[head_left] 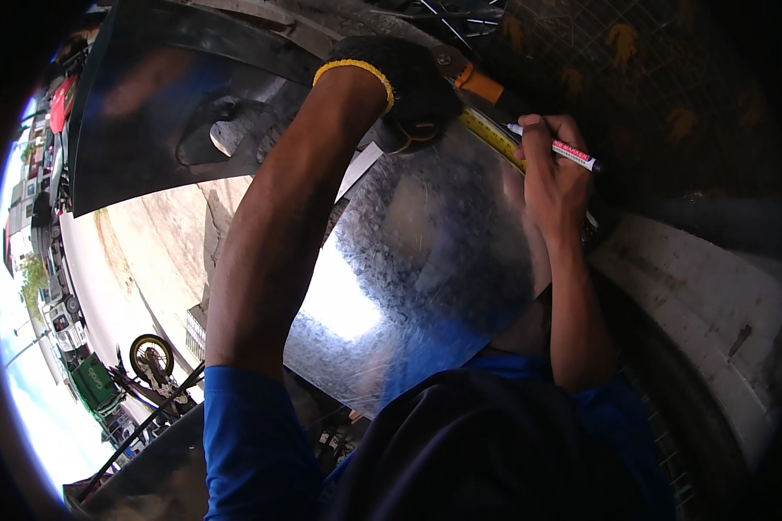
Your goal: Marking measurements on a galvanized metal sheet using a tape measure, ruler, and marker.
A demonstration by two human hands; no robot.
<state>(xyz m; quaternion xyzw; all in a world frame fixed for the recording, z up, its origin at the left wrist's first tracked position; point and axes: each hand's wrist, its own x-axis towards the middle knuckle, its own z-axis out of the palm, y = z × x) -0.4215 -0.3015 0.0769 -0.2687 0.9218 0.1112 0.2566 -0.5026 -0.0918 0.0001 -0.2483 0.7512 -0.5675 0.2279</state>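
Note:
My left hand (408,91) wears a black glove with a yellow cuff and is closed at the far edge of a shiny metal sheet (426,226). From under it runs the yellow blade of a tape measure (493,139), slanting along the sheet's edge toward my right hand; the glove hides the rest of it. My bare right hand (558,169) grips a white and red marker (569,154) between thumb and fingers, its tip end pointing left above the tape. An orange-handled tool (480,85) lies just beyond the glove.
A larger dark, glossy sheet (165,113) stretches away on the left. Patterned dark material (652,87) lies at the far right, above a pale beam or slab (695,295). On the left, beyond the work, are sunlit ground (139,252) and a motorcycle (152,369).

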